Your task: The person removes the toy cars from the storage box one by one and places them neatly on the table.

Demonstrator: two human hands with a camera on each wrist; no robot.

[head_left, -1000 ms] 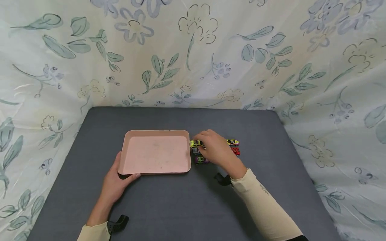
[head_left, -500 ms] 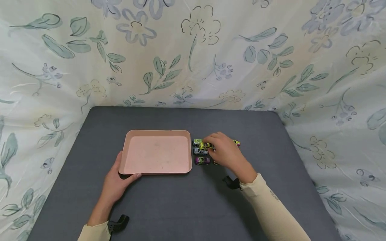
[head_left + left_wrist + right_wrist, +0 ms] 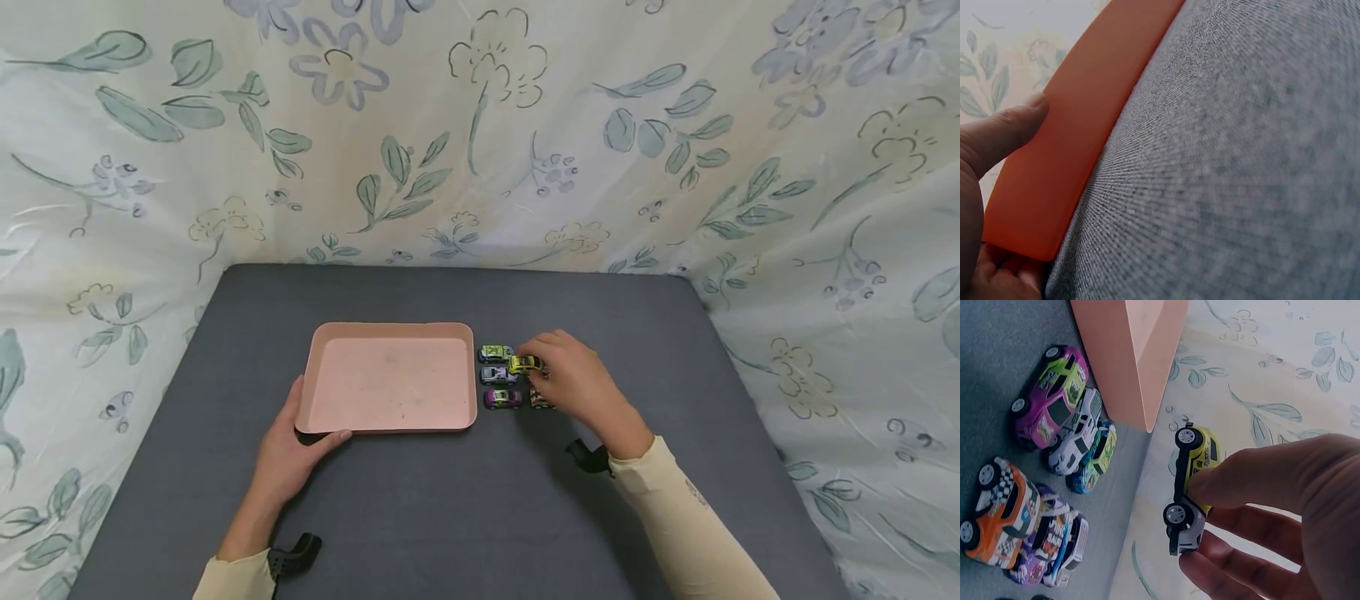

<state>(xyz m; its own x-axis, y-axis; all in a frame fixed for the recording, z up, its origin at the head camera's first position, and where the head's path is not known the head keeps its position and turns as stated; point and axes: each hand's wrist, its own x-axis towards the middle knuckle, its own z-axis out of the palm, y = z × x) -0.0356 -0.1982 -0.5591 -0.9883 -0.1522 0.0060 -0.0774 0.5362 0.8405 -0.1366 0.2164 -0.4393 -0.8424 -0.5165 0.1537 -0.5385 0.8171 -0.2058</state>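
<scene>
My right hand (image 3: 576, 382) pinches a yellow toy car (image 3: 1207, 452) between thumb and fingers, held up above the other cars. Three toy cars stand in a column at the tray's right side: green (image 3: 495, 353), silver (image 3: 498, 376) and purple (image 3: 502, 399). Right of them, partly hidden under my right hand in the head view, are an orange checkered car (image 3: 1007, 515), a purple-and-white car (image 3: 1047, 531) and a whitish car (image 3: 1074, 550). At its near left corner, my left hand (image 3: 287, 456) grips the pink tray (image 3: 390, 379), thumb on the front wall and fingers around the corner.
A grey cloth (image 3: 420, 517) covers the table. Floral curtains (image 3: 480, 125) hang behind it and at both sides. A black strap piece (image 3: 295, 558) sits on the left wrist, and another (image 3: 588, 457) on the right.
My right hand has moved right with the yellow car, away from the tray's edge, uncovering the green, silver and purple cars. The left hand and tray stay in place.
</scene>
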